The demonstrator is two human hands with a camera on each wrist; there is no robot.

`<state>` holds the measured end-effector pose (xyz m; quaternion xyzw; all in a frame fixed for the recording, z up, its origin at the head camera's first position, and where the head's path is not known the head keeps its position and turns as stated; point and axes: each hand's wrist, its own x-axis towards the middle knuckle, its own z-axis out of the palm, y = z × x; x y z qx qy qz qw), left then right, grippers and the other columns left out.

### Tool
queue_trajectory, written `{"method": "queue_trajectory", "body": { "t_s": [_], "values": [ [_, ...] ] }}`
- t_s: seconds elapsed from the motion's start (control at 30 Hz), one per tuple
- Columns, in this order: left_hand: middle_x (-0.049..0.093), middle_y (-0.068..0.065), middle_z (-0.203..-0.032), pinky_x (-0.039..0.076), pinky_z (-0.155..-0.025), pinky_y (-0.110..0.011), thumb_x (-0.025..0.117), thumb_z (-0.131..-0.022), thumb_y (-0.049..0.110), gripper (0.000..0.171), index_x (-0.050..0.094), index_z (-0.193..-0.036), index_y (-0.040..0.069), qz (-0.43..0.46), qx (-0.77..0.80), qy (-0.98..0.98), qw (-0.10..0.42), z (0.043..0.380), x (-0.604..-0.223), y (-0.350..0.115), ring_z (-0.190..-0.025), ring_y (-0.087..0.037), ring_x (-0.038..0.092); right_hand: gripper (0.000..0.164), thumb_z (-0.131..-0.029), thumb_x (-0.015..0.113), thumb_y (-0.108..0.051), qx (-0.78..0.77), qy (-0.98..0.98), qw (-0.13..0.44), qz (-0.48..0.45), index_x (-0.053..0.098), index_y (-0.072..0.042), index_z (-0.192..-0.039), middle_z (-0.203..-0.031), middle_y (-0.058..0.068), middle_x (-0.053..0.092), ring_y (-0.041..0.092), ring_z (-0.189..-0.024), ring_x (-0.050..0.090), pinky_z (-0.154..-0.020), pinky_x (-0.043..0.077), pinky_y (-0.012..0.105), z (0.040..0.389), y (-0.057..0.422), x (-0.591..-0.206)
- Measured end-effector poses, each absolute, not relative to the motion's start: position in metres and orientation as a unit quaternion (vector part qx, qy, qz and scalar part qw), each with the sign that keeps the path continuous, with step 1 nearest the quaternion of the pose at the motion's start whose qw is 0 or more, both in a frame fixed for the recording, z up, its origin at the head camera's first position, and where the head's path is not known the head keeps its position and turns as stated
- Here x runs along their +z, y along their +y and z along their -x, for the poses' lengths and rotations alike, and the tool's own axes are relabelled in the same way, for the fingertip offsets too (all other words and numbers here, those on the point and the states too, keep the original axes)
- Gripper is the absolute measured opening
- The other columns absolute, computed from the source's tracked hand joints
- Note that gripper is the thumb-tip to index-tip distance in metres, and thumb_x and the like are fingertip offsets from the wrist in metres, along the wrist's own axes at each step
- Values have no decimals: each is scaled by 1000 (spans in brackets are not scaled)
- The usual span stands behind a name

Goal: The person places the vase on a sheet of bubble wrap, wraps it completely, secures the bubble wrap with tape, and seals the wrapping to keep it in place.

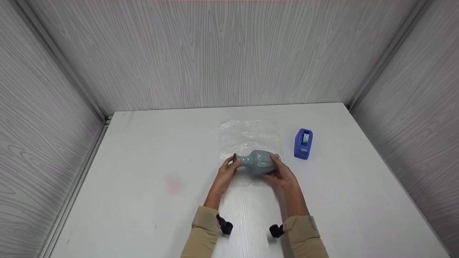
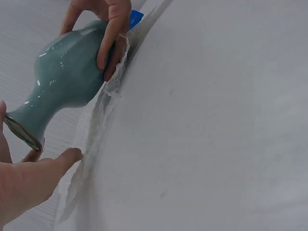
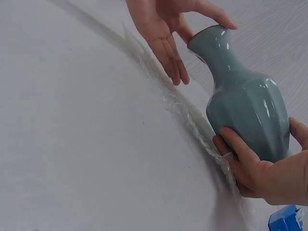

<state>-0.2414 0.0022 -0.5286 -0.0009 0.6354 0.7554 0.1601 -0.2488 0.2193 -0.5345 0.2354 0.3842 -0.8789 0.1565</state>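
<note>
A glossy blue-green vase (image 1: 261,162) lies on its side in the air over a clear plastic sheet (image 1: 247,132) that looks like bubble wrap, its mouth pointing left. My right hand (image 1: 281,175) grips the vase's wide lower body, thumb on one side and fingers on the other, as the right wrist view shows. At the flared mouth, my left hand (image 1: 226,175) holds the rim between thumb and a finger. The other fingers of this left hand (image 3: 161,36) stretch out straight past the mouth in the right wrist view.
A blue tape dispenser (image 1: 303,144) stands on the white table (image 1: 143,161) to the right of the sheet. Grey wood-grained panels (image 1: 222,53) rise behind the table and at both sides. Black wrist cameras (image 1: 225,226) stick out from the tan sleeves (image 1: 204,233).
</note>
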Motion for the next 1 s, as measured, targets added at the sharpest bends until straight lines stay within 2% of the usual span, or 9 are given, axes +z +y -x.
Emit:
{"method": "queue_trajectory", "body": {
  "t_s": [0.1, 0.23, 0.43, 0.6, 0.77, 0.87, 1.0],
  "values": [
    [46, -23, -129, 36, -99, -37, 55, -92, 33, 65, 30, -140, -4, 6, 731, 663, 163, 247, -538, -3, -119, -31, 46, 85, -88, 60, -34, -829, 487, 151, -231, 7, -1, -146, -144, 26, 15, 39, -127, 30, -93, 41, 44, 248, 223, -533],
    [53, -22, -121, 40, -96, -36, 60, -89, 32, 66, 34, -139, -4, -3, 719, 672, 179, 258, -546, -10, -112, -29, 53, 85, -86, 60, -42, -754, 601, 154, -213, 16, 6, -142, -138, 26, 25, 35, -116, 42, -94, 41, 38, 250, 227, -528],
    [52, -23, -120, 43, -93, -34, 54, -92, 20, 58, 32, -137, -9, -2, 719, 666, 200, 265, -542, -17, -109, -29, 55, 81, -89, 58, -35, -735, 633, 191, -151, 16, 13, -139, -139, 26, 21, 29, -116, 39, -97, 38, 38, 254, 230, -524],
    [53, -23, -120, 44, -91, -34, 51, -90, 18, 57, 33, -137, -9, 3, 699, 684, 207, 267, -541, -18, -108, -29, 55, 73, -90, 57, -31, -728, 642, 201, -136, 22, 14, -135, -133, 24, 28, 24, -108, 43, -94, 41, 36, 256, 233, -524],
    [51, -21, -123, 45, -90, -33, 52, -88, 19, 58, 35, -136, -8, 10, 679, 702, 216, 267, -545, -17, -110, -26, 53, 71, -91, 56, -31, -723, 645, 214, -123, 24, 14, -135, -130, 24, 34, 20, -100, 50, -92, 43, 36, 257, 235, -528],
    [50, -20, -125, 45, -90, -33, 52, -88, 20, 59, 34, -136, -8, 17, 674, 706, 219, 266, -548, -17, -110, -26, 52, 73, -90, 57, -31, -721, 646, 221, -118, 22, 15, -136, -130, 26, 34, 22, -102, 50, -92, 43, 37, 257, 236, -530],
    [50, -19, -126, 45, -90, -33, 52, -87, 22, 61, 33, -138, -6, 17, 665, 713, 221, 265, -550, -17, -110, -25, 53, 89, -85, 62, -39, -694, 672, 227, -123, 13, 14, -138, -135, 28, 27, 29, -113, 44, -92, 43, 36, 257, 237, -531]
  ]
}}
